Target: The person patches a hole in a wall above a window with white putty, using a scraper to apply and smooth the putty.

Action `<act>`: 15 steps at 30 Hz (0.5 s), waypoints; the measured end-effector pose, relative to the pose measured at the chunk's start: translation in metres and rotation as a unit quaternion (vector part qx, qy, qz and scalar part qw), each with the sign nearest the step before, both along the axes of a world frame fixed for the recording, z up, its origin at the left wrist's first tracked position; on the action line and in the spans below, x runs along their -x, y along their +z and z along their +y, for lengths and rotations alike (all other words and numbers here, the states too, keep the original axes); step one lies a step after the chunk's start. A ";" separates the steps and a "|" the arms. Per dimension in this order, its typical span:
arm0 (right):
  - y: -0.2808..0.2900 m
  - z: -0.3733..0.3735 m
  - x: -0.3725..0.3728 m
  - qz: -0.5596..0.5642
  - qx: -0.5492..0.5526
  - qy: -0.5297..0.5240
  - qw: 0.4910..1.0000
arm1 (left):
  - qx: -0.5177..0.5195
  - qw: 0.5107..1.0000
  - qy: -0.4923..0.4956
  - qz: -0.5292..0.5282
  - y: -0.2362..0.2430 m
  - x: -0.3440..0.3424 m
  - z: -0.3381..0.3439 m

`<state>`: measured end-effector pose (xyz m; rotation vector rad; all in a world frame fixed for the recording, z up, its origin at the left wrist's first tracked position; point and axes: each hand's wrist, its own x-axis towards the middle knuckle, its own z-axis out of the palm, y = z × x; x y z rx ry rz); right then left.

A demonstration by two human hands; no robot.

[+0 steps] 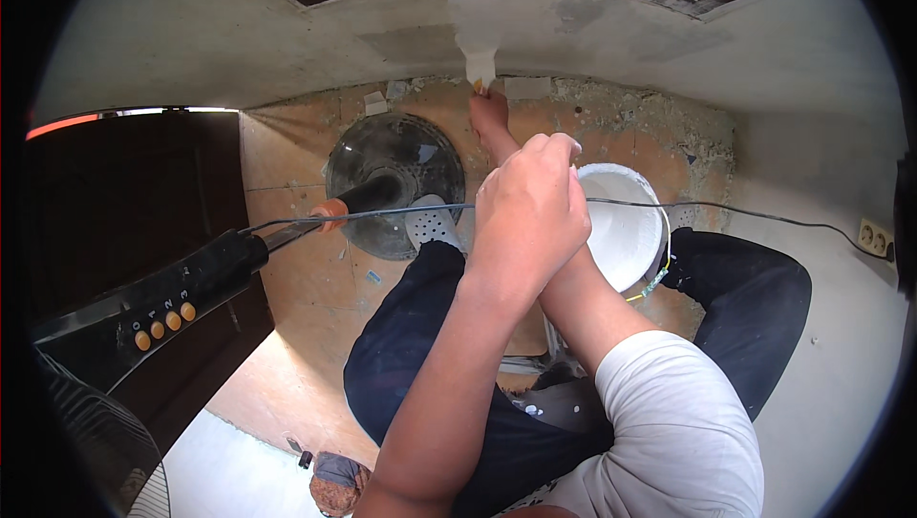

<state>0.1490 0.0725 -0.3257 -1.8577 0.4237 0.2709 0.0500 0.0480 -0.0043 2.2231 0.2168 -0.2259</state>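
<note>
My right hand [489, 115] reaches far forward to the foot of the wall, its fingers closed around a small tool with a yellowish handle [479, 86]. The tool's working end merges with a wet-looking white patch [478, 52] on the wall, so its kind is unclear. Nearer to me, my left hand [533, 203] is curled closed and overlaps my right forearm in the picture. White smears mark its fingertips; what it holds, if anything, is hidden. Just right of it stands a white bucket [626, 226], white inside, with a wire handle.
A standing fan's round black base [420, 150] sits left of centre; its pole and button panel [162, 325] lean to the left. A dark cable [735, 208] crosses to a wall socket [873, 239]. Rubble lines the wall's foot. A dark door [162, 222] stands left.
</note>
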 end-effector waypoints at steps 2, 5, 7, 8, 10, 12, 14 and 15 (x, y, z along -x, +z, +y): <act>-0.019 -0.006 0.005 0.117 -0.093 -0.014 0.989 | 0.001 1.000 -0.004 0.003 -0.001 0.000 -0.001; -0.016 -0.010 0.007 0.200 -0.058 -0.044 0.977 | -0.006 1.000 -0.008 -0.006 0.000 -0.002 -0.002; 0.007 -0.007 0.000 0.091 -0.006 -0.042 0.995 | 0.001 1.000 -0.015 0.001 0.000 -0.004 -0.002; 0.023 -0.006 -0.003 0.064 -0.023 -0.028 0.997 | 0.002 1.000 -0.012 0.002 0.001 -0.005 -0.003; 0.058 -0.007 -0.003 -0.004 -0.057 -0.032 0.998 | 0.000 1.000 -0.016 -0.010 0.000 -0.005 -0.005; 0.092 -0.005 0.009 -0.084 -0.045 -0.035 0.995 | 0.000 1.000 -0.013 -0.012 0.000 -0.005 -0.006; 0.120 -0.006 0.017 -0.172 -0.027 -0.037 0.984 | -0.002 1.000 -0.014 -0.011 0.000 -0.005 -0.005; 0.132 -0.009 0.020 -0.186 -0.048 -0.029 0.981 | -0.004 1.000 -0.014 -0.011 0.000 -0.004 -0.005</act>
